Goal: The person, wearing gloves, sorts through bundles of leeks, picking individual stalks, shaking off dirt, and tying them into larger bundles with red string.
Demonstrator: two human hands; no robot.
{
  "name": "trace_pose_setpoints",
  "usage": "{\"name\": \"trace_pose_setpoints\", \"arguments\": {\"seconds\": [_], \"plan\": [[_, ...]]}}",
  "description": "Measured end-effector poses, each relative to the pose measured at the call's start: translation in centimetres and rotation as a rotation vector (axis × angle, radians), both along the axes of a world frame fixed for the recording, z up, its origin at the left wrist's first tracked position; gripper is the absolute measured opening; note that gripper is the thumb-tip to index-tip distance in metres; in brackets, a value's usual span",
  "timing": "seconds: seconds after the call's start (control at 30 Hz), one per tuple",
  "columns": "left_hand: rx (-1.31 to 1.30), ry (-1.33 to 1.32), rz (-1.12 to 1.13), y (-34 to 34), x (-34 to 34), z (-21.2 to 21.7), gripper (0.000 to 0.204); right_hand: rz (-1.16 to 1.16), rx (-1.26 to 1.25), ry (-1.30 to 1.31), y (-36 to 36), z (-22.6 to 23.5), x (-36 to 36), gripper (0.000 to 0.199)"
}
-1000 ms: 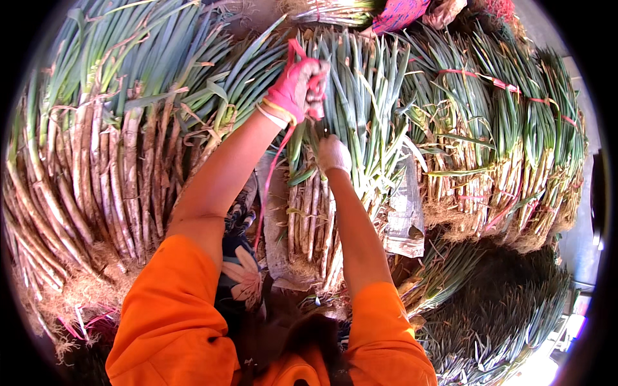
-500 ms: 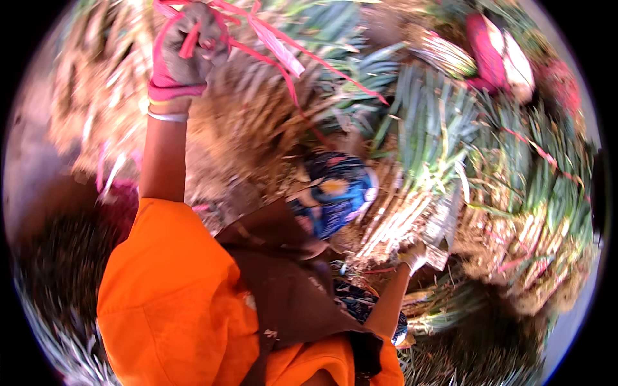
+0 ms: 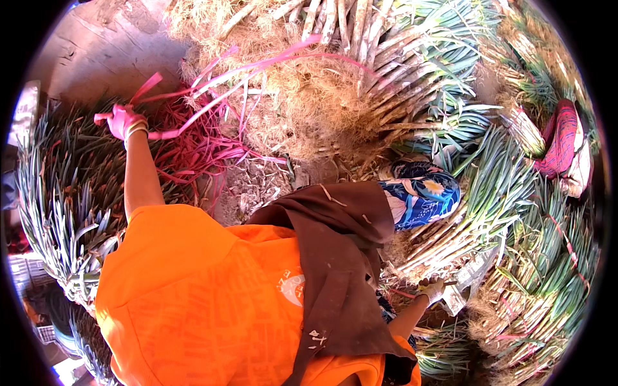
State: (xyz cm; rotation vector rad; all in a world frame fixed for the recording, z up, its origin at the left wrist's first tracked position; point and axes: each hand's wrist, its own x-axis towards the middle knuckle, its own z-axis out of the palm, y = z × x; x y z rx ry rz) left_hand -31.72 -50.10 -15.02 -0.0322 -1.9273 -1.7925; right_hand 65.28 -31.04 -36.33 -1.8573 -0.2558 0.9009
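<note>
My left hand (image 3: 122,122), in a pink glove, is closed on long pink plastic strips (image 3: 222,96). They trail from it to the right, over the roots of the green onions (image 3: 296,90). Below it lies a tangled heap of pink strips (image 3: 196,138). My right hand (image 3: 431,291), in a pale glove, is down at the lower right beside a worn pale board (image 3: 470,283). Its fingers look curled, and what they hold is too small to make out. Just above it lies a loose bunch of green onions (image 3: 450,225) with roots toward me.
Dark green onion tops (image 3: 64,180) stand densely at the left. Tied bundles of green onions (image 3: 547,257) lie along the right, with a red patterned cloth (image 3: 561,141) above them. Bare ground (image 3: 109,51) shows at the upper left. My knee in blue floral cloth (image 3: 421,193) juts forward.
My left hand has swung down and left from above the onions, drawing the strips with it. The view has shifted left. My right hand stays by the board.
</note>
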Motion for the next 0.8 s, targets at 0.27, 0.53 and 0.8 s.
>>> {"name": "trace_pose_setpoints", "arguments": {"seconds": [0.27,0.53,0.8], "plan": [[-0.824,-0.82,-0.785,10.2,-1.8,-14.8,0.039,-0.013,-0.17,-0.252,-1.2,3.7,-0.8,0.045],[-2.255,0.584,-2.199,21.5,15.3,-26.6,0.025,0.028,0.202,-0.427,-4.2,21.5,-0.4,0.035],[-1.547,1.464,-2.785,30.3,21.9,-30.1,0.017,0.042,0.068,-0.795,-20.8,12.0,4.9,0.023]]}}
